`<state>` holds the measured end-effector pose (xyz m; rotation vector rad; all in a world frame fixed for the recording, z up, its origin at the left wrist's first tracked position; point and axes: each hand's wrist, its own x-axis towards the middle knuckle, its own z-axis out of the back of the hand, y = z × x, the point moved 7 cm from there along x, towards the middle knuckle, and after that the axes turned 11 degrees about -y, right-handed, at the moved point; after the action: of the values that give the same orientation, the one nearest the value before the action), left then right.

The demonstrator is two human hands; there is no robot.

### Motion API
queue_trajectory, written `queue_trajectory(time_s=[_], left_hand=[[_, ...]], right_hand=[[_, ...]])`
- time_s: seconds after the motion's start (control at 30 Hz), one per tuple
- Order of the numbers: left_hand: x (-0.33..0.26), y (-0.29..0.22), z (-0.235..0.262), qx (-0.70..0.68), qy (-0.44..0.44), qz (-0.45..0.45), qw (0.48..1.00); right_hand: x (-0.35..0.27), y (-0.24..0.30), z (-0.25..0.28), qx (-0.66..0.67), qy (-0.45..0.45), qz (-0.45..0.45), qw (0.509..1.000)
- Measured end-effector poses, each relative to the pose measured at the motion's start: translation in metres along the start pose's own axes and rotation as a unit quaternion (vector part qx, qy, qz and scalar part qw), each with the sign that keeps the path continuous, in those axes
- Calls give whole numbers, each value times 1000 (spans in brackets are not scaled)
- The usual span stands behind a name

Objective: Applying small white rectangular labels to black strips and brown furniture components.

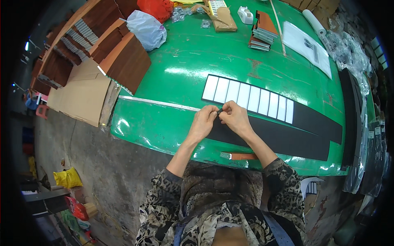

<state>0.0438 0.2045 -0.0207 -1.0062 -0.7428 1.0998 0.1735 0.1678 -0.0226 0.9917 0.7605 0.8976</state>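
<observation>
Above the green table (pixel 172 82), my left hand (pixel 203 123) and my right hand (pixel 237 119) meet with fingertips pinched. Between them is a small dark piece (pixel 220 111), too small to make out its kind. Just beyond my hands lies a black-framed row of white rectangular panels (pixel 242 95). A long flat black board (pixel 287 140) lies under and to the right of my right hand, and a second black board (pixel 318 123) extends from the end of the panel row. Near the front edge, below my right wrist, rests a short reddish-brown block (pixel 242 156) with a pale end.
Brown wood-coloured boards (pixel 127 61) stand at the left by cardboard (pixel 78 96). A white plastic bag (pixel 147 29), a red bag (pixel 156 9), a brown paper packet (pixel 224 22), a tape dispenser (pixel 245 15) and stacked brown pieces (pixel 263 30) sit farther back. Plastic-wrapped black boards (pixel 352 119) line the right.
</observation>
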Motion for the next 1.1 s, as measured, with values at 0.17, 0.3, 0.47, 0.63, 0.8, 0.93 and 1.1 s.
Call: queue_trajectory(time_s=[0.17,0.3,0.47,0.63,0.8,0.93,1.1], left_hand=[[-2,-1,1,-4,-13,-4,1000],[-2,-1,2,-8,-28,1,1000],[-4,1,4,19,-71,-41,996],[-5,-5,0,34,-74,-67,994],[-5,-7,3,40,-87,-33,995],[0,-5,19,93,-139,-62,984],[-11,-55,32,130,-201,-233,943]], right_hand=[[-1,-2,1,67,4,-31,997],[0,-8,3,114,24,-69,991],[1,-3,5,137,30,-103,985],[0,-1,6,112,36,-83,990],[2,-10,6,184,36,-137,973],[6,-13,10,269,1,-173,948],[11,3,21,322,27,-107,940]])
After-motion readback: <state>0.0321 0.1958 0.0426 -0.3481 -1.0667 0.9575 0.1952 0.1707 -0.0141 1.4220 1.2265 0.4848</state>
